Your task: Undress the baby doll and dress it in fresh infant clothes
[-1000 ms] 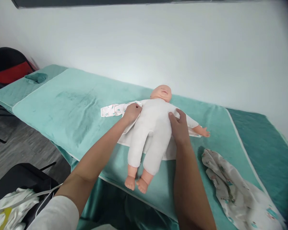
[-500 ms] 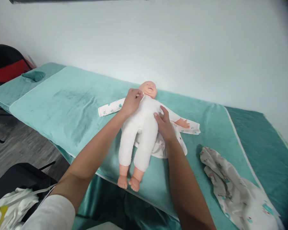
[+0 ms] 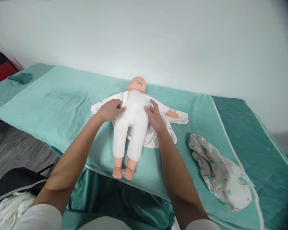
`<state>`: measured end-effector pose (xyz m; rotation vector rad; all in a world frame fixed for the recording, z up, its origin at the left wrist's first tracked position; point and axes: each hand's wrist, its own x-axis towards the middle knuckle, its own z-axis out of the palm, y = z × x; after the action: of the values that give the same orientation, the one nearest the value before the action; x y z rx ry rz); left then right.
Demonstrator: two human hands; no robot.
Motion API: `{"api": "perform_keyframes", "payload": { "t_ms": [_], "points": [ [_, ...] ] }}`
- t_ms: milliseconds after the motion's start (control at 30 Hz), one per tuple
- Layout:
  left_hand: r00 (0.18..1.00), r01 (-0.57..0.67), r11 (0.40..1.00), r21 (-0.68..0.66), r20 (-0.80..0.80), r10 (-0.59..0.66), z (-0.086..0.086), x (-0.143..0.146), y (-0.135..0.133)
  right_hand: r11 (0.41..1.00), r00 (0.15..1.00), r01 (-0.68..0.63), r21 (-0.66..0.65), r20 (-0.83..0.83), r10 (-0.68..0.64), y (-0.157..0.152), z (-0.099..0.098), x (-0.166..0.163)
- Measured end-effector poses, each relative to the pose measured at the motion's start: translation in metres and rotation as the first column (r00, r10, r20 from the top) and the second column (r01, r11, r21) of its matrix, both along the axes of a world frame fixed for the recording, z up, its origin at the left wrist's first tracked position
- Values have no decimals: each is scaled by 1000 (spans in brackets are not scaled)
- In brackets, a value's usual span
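Note:
A baby doll (image 3: 134, 105) with a white cloth body lies on its back, its bare feet toward me. Spread open beneath it is a white printed baby shirt (image 3: 152, 139), one sleeve stretched out to each side. The doll's arm on the right rests bare-handed over that sleeve; the arm on the left is covered by the other. My left hand (image 3: 110, 110) is closed on the shirt's front edge beside the doll's chest, fingertips partly hidden. Against the doll's other side, my right hand (image 3: 155, 117) grips the torso with thumb and fingers curved.
Under the doll is a padded bed with a green cover (image 3: 62, 95), set along a white wall. Crumpled printed baby clothing (image 3: 220, 172) lies to the right. At lower left, white cloth (image 3: 12, 209) sits on a black chair (image 3: 19, 179). A red and black chair (image 3: 1, 70) stands far left.
My left hand has come down from the doll's neck to beside its chest, and a shirt flap now shows at that shoulder. My right hand stays at the doll's side. The view has shifted.

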<state>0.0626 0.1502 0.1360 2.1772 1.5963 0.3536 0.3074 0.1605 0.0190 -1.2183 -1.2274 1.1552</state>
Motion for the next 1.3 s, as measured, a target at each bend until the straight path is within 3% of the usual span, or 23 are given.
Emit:
{"api": "perform_keyframes", "payload": {
  "t_ms": [167, 267, 333, 433, 533, 733, 833, 1000, 1133, 1300],
  "points": [
    [996, 2, 988, -154, 88, 11, -21, -24, -15, 999, 1000, 10, 38, -26, -9, 3, -5, 2],
    [975, 27, 987, -160, 223, 9, -24, -34, -27, 999, 999, 24, 47, -23, -23, 4, -8, 2],
    [927, -30, 992, -126, 368, 75, -20, -33, -35, 998, 999, 29, 56, -30, -28, 4, -8, 3],
    [793, -99, 985, -140, 586, 163, -7, -18, -44, 998, 999, 34, 61, -39, -32, 5, -9, 3],
    [713, -72, 975, -211, 673, 198, 6, 8, -50, 998, 999, 40, 50, -33, -38, 4, -7, 2],
    [767, 62, 975, -214, 635, 91, 11, 40, -53, 999, 999, 40, 11, 6, -40, 2, -4, 3],
    [790, 15, 996, -88, 612, 42, -3, 28, -59, 999, 999, 36, 29, 29, -37, 1, -4, 4],
    [855, -116, 980, 161, 518, 16, -48, -16, -89, 994, 991, 74, 77, 107, -82, -2, -1, 4],
    [878, -131, 973, 190, 478, 25, -78, -31, -107, 971, 930, 197, 136, 288, -229, -6, 2, 3],
    [886, -200, 954, 223, 457, 79, -89, -18, -97, 948, 885, 257, 189, 349, -310, -4, 3, 2]
  ]
}}
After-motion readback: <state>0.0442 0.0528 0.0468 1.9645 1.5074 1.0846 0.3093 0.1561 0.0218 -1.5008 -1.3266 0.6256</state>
